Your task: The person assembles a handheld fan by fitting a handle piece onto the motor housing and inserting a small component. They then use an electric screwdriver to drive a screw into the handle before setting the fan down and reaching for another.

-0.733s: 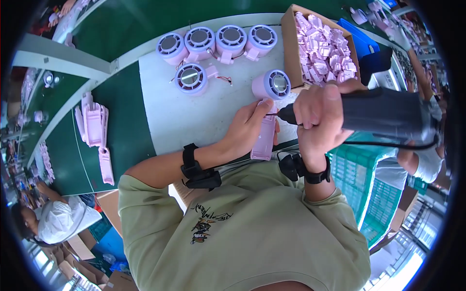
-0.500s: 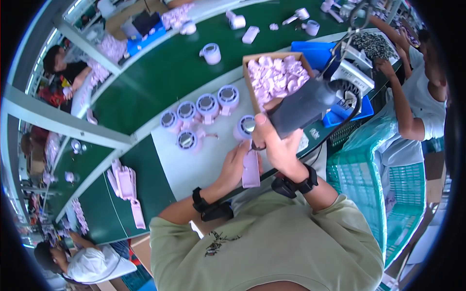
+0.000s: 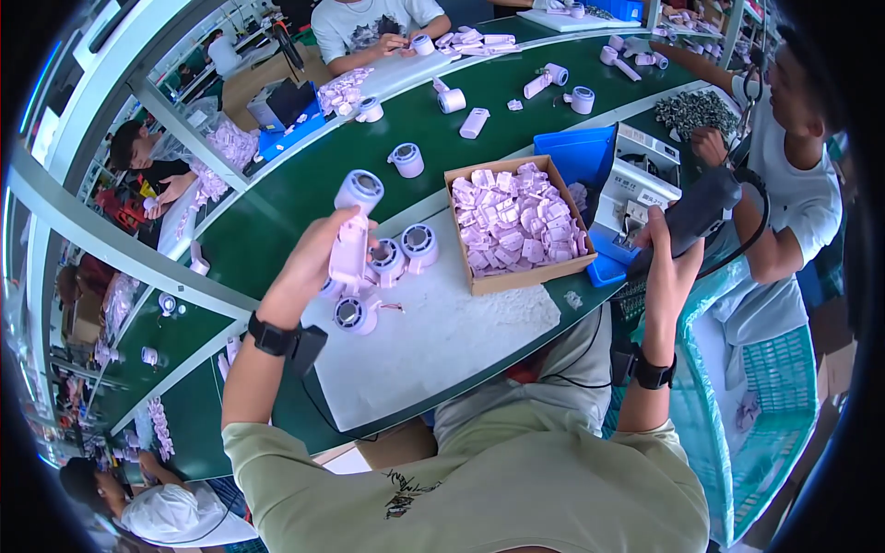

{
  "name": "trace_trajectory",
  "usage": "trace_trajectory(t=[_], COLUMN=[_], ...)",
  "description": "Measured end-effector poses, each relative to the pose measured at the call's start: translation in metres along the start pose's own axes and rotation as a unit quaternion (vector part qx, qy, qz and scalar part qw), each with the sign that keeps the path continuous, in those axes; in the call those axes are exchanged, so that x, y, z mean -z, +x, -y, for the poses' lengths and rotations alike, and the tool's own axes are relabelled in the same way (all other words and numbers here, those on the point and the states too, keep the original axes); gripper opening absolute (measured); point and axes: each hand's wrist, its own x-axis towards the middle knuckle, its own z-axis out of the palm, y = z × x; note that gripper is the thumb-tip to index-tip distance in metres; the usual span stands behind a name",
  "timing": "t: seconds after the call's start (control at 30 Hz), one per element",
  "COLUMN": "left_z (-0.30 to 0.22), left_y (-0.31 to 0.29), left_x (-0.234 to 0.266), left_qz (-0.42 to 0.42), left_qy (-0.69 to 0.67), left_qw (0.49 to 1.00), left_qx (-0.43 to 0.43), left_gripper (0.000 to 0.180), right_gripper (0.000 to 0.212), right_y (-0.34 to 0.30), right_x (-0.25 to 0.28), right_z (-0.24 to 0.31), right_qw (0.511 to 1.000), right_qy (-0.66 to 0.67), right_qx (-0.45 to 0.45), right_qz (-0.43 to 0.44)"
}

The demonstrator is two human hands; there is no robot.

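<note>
My left hand (image 3: 309, 263) is raised above the bench and grips a lilac hand-held fan (image 3: 351, 226) by its handle, the round head pointing up. My right hand (image 3: 666, 263) is out to the right, closed around a dark electric screwdriver (image 3: 693, 214) with a black cable. Below the left hand, three more lilac fan heads (image 3: 392, 258) stand on the white mat (image 3: 442, 341). A cardboard box (image 3: 516, 276) full of lilac plastic parts sits between my hands.
A green conveyor belt (image 3: 304, 198) carries several lilac fans behind the mat. A blue bin (image 3: 576, 152) and a grey-white machine (image 3: 636, 175) stand right of the box. A person in a white shirt (image 3: 784, 184) works at far right; teal crates (image 3: 728, 387) sit below.
My left hand lifted the fan off the mat and swung it up and left. My right hand pulled the screwdriver away to the right. The view widened over the bench.
</note>
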Motion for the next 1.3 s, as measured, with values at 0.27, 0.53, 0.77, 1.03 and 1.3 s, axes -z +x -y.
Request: trace_trajectory(t=[0.27,0.53,0.77,1.03,1.3], left_z=[0.03,0.034,0.013,0.081,0.112], left_y=[0.112,0.063,-0.057,-0.179,-0.125], left_x=[0.084,0.086,0.074,0.104,0.138], left_qz=[-0.173,-0.169,-0.084,-0.318,-0.617], left_qy=[0.069,0.099,0.153,0.111,-0.02], left_qw=[0.982,0.98,0.976,0.941,0.786], left_qx=[-0.044,-0.031,-0.127,0.012,0.029], left_gripper=[0.055,0.066,0.038,0.041,0.034], right_gripper=[0.026,0.024,0.045,0.038,0.044], right_y=[-0.021,-0.04,0.077,0.361,0.557], right_x=[-0.002,-0.183,-0.406,-0.395,-0.281], right_z=[-0.014,0.068,0.043,-0.111,-0.32], right_qw=[0.905,0.893,0.804,0.639,0.585], right_qy=[-0.092,0.082,-0.259,-0.709,-0.716], right_qx=[0.362,0.236,0.293,0.117,0.1], right_qz=[-0.203,0.375,0.448,0.275,0.367])
